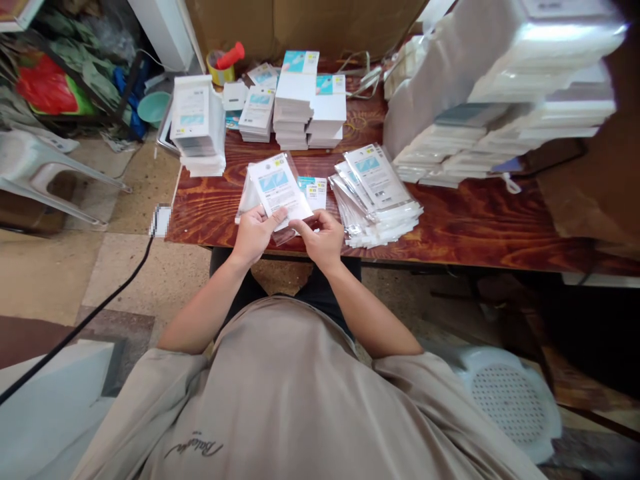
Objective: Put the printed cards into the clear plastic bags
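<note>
Between my two hands, over the front edge of the wooden table (450,227), is a white printed card with a blue picture in a clear plastic sleeve (276,181). My left hand (255,233) grips its lower left part, thumb on top. At the lower right corner, my right hand (320,237) pinches the sleeve's edge between thumb and fingers. Beneath it lie more clear sleeves (245,197), partly hidden. Just behind my right hand rests a blue and white card (316,192). To the right is a fanned pile of sleeved cards (377,193).
Card stacks (295,100) stand at the back, with another tall stack (197,123) at the left. Large piles of packed sleeves (480,100) rise on the right. A yellow tape roll (220,67) sits at the back. A white stool (510,400) is at lower right.
</note>
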### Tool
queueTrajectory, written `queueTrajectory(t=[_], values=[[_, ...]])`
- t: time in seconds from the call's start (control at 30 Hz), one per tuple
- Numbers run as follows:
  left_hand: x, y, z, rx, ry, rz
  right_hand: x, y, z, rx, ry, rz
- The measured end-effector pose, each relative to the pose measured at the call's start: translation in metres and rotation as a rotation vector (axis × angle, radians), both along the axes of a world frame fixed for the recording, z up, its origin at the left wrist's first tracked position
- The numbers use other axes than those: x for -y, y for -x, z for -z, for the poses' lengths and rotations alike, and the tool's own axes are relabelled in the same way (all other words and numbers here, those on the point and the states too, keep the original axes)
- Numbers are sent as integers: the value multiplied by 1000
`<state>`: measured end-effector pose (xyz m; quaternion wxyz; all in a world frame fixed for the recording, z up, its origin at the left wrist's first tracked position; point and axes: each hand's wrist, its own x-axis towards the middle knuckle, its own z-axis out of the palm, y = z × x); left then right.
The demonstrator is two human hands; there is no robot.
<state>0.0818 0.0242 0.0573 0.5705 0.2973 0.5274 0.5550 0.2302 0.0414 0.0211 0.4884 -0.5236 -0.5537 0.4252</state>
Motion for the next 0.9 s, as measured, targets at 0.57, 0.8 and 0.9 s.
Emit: queueTrajectory(t=[0.57,0.8,0.9], values=[[-69,83,23,-1104,287,-51,-94,-136,-17,1045,21,452],[-82,97,26,-1154,313,18,-49,-58,-18,1000,-388,-606],[-78,104,27,-1136,247,-58,-42,-39,-25,1169,-362,-863]])
